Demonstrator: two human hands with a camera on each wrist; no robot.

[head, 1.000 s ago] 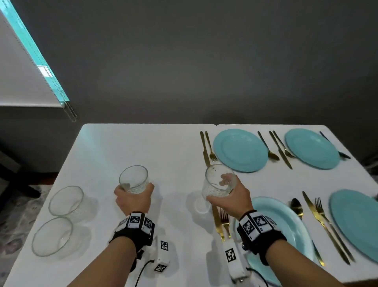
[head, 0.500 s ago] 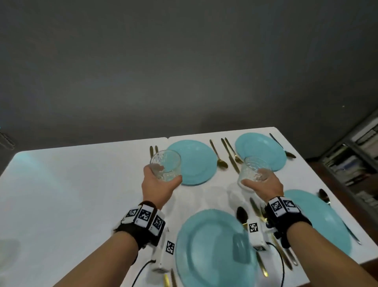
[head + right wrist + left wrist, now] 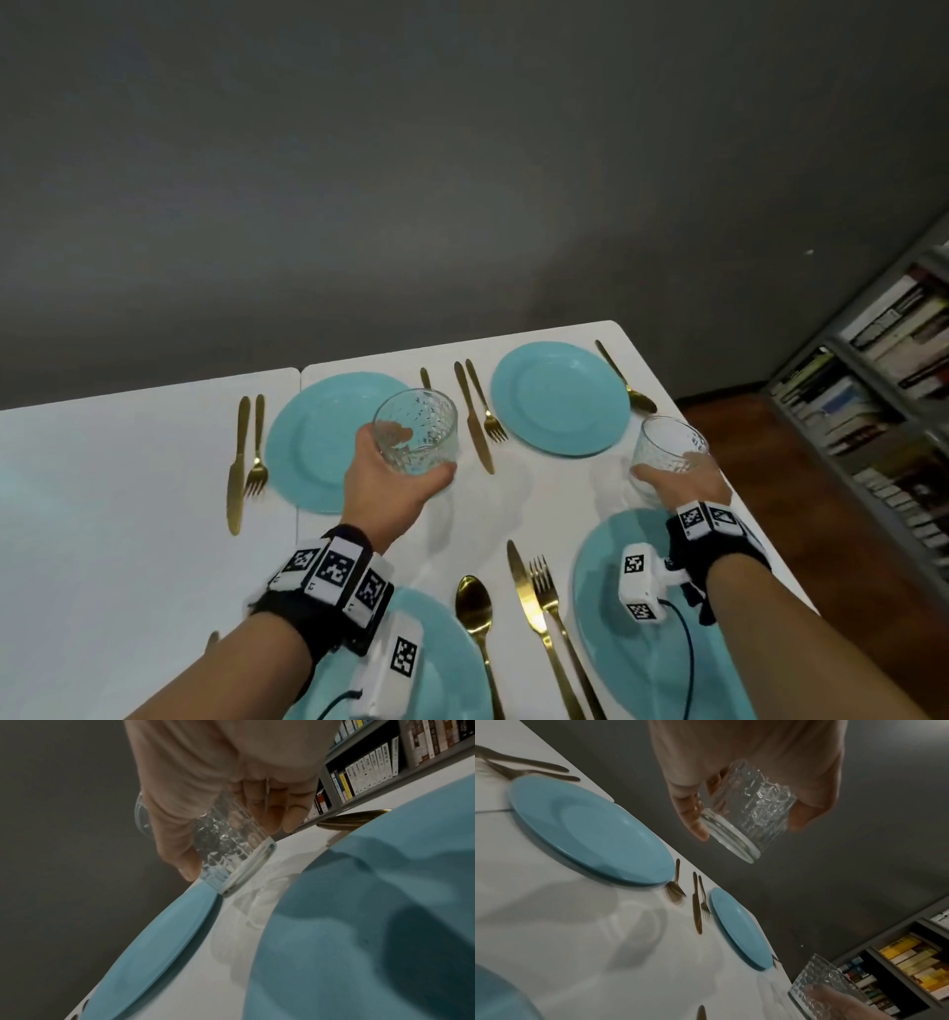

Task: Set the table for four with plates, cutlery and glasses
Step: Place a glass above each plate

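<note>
My left hand (image 3: 395, 475) grips a clear patterned glass (image 3: 417, 430) in the air over the right side of the far-left teal plate (image 3: 318, 442); the left wrist view shows that glass (image 3: 750, 811) well above the table. My right hand (image 3: 678, 480) holds a second patterned glass (image 3: 667, 444) near the table's right edge, between the far-right plate (image 3: 560, 398) and the near-right plate (image 3: 611, 642). In the right wrist view this glass (image 3: 226, 850) hangs tilted just above the white table (image 3: 205, 983). Gold knives, forks and spoons lie beside the plates.
A fourth teal plate (image 3: 441, 663) sits under my left forearm, with a gold spoon (image 3: 475, 611), knife (image 3: 529, 601) and fork (image 3: 547, 591) to its right. A bookshelf (image 3: 873, 411) stands right of the table. The table's right edge is close to my right hand.
Both hands have carried their glasses to the right and farther across the table; the view has swung right with them, and the two bowls at the left are out of sight.
</note>
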